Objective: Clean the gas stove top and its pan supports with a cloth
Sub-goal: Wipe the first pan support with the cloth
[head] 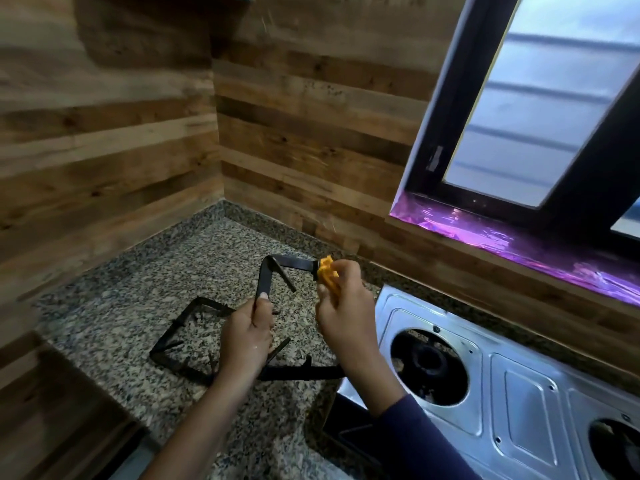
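Note:
My left hand (247, 336) grips one side of a black square pan support (268, 271) and holds it tilted up above the granite counter. My right hand (346, 306) pinches a small folded yellow cloth (327, 273) against the support's far bar. A second black pan support (188, 336) lies flat on the counter under my left hand. The steel gas stove top (512, 393) sits at the right with its burner wells bare; the nearer burner opening (429, 367) is dark and round.
The speckled granite counter (145, 282) runs into a corner of wood-plank walls (304, 133). A dark-framed window (540, 116) with a purple-lit sill (502, 244) is above the stove. A second burner opening (616, 445) shows at the lower right edge.

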A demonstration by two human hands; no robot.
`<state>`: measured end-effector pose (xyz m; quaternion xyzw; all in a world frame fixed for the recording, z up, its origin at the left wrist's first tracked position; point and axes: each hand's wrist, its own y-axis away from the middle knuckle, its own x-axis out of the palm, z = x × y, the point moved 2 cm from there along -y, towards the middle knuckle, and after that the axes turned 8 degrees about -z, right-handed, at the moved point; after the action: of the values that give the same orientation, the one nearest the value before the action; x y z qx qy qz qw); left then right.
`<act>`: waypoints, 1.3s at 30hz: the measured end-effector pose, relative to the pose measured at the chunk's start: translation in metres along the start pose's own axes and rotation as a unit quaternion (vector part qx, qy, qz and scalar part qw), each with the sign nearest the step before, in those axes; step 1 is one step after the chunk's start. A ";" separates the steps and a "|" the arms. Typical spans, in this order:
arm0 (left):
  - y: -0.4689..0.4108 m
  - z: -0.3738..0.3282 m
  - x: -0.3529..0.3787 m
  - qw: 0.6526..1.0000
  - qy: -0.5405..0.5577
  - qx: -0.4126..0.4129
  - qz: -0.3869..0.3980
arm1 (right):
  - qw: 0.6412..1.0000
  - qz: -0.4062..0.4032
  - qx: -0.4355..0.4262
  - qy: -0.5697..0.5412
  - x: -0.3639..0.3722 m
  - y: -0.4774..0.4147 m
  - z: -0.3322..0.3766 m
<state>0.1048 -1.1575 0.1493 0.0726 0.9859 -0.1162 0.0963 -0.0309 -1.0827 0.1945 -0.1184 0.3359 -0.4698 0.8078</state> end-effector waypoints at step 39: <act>-0.028 -0.019 -0.004 0.980 0.180 -0.076 -0.027 | 0.990 0.140 -0.011 -0.021 -0.061 -0.055 -0.008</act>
<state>0.1005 -1.1807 0.1742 0.0582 0.9946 -0.0287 -0.0806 -0.0937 -1.0602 0.2426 -0.0886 0.3376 -0.3460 0.8709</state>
